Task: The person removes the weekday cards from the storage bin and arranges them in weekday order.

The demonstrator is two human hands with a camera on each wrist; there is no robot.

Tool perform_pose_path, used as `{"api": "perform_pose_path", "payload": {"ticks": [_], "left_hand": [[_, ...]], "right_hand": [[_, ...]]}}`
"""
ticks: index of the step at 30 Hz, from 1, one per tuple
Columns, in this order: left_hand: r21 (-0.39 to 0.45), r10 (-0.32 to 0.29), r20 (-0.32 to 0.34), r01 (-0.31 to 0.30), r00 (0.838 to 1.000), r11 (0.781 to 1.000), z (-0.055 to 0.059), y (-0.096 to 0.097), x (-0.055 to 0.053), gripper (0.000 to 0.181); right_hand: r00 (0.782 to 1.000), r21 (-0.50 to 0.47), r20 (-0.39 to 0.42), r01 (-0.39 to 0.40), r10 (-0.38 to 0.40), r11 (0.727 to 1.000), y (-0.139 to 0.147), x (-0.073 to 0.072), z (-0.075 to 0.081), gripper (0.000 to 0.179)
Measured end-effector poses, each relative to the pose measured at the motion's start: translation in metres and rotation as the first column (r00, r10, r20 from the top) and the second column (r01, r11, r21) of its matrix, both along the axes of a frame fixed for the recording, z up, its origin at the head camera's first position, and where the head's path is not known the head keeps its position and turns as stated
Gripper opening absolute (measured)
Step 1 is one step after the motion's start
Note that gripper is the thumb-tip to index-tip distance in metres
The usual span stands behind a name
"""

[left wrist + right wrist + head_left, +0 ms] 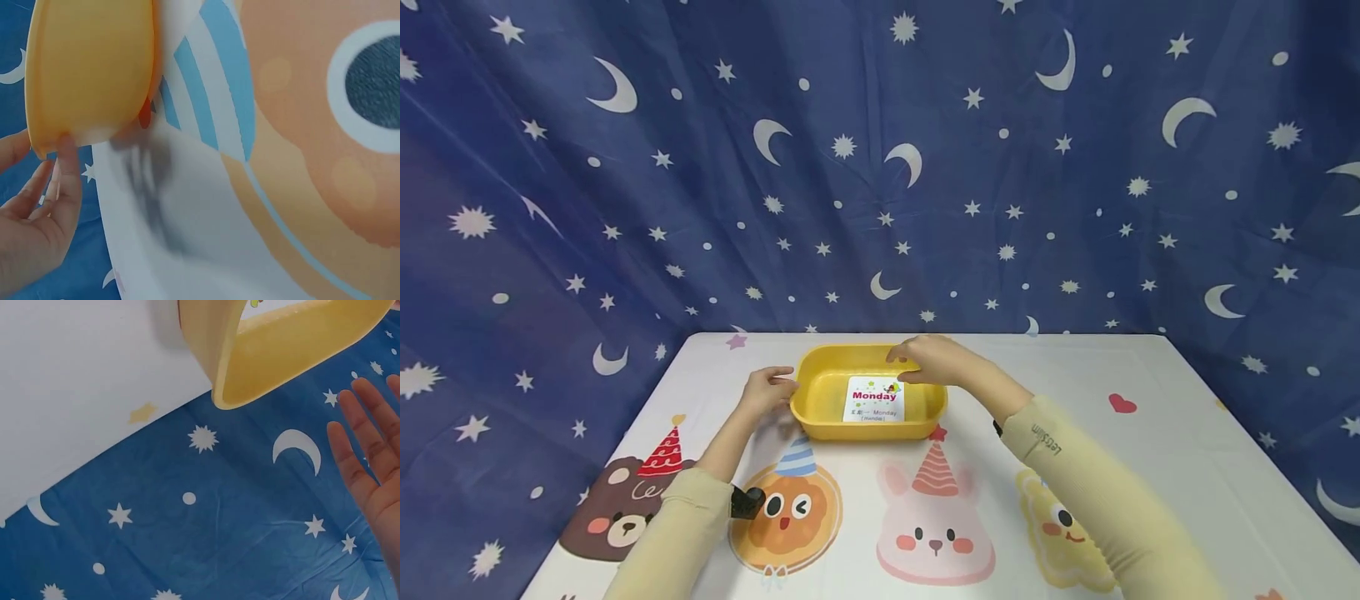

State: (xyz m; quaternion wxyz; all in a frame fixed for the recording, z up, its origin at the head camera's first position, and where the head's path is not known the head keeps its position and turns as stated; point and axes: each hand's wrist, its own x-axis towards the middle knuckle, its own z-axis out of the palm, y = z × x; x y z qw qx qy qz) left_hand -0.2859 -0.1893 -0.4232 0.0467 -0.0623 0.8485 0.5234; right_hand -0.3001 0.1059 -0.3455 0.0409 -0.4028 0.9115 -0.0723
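A yellow plastic tray [820,429] with rounded corners sits on the table near its far edge. Inside it lies a white card [874,400] printed "Monday", with a small cartoon picture. At the tray's left end is my left hand [767,392], its loosely bent fingertips right at the rim. The left wrist view shows those fingertips [65,147] against the outside of the tray's end wall. Over the back right of the tray reaches my right hand [936,360], palm down. In the right wrist view its fingers are spread and apart from the rim, holding nothing.
A white tablecloth [1150,467] printed with cartoon animals, party hats and hearts covers the table. Behind and beside it hangs a dark blue curtain [850,208] with moons and stars. Both forearms wear pale yellow sleeves [1090,483]; a black strap [747,502] shows at the left wrist.
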Motion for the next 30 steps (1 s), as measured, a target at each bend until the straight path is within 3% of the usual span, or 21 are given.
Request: {"api": "perform_pose_path", "payload": {"ticks": [5,11,19,25,28,30], "left_hand": [[0.060,-0.006,0.105,-0.001,0.994,0.998,0.000,0.003,-0.001,0.044],[0.109,0.010,0.148,-0.026,0.989,0.994,0.002,0.001,-0.004,0.045],[0.160,0.009,0.145,-0.032,0.989,0.987,0.005,0.003,-0.003,0.047],[0.154,0.044,0.109,-0.061,0.993,0.986,0.002,0.003,0.001,0.045],[0.141,0.057,0.114,-0.073,0.992,0.987,0.001,0.002,0.001,0.045],[0.134,0.066,0.123,-0.083,0.990,0.987,0.000,0.003,0.001,0.045]], "right_hand": [[0.991,0.007,0.111,0.081,-0.081,0.997,-0.010,-0.007,-0.001,0.036],[0.980,-0.026,0.166,0.117,-0.111,0.993,-0.019,-0.023,-0.003,0.035],[0.942,0.032,0.304,0.141,-0.144,0.990,-0.037,-0.048,-0.009,0.032],[0.898,0.144,0.360,0.213,-0.252,0.966,-0.060,-0.062,-0.013,0.028],[0.899,0.198,0.336,0.225,-0.282,0.954,-0.071,-0.066,-0.018,0.027],[0.914,0.229,0.302,0.208,-0.273,0.951,-0.076,-0.069,-0.024,0.026]]}}
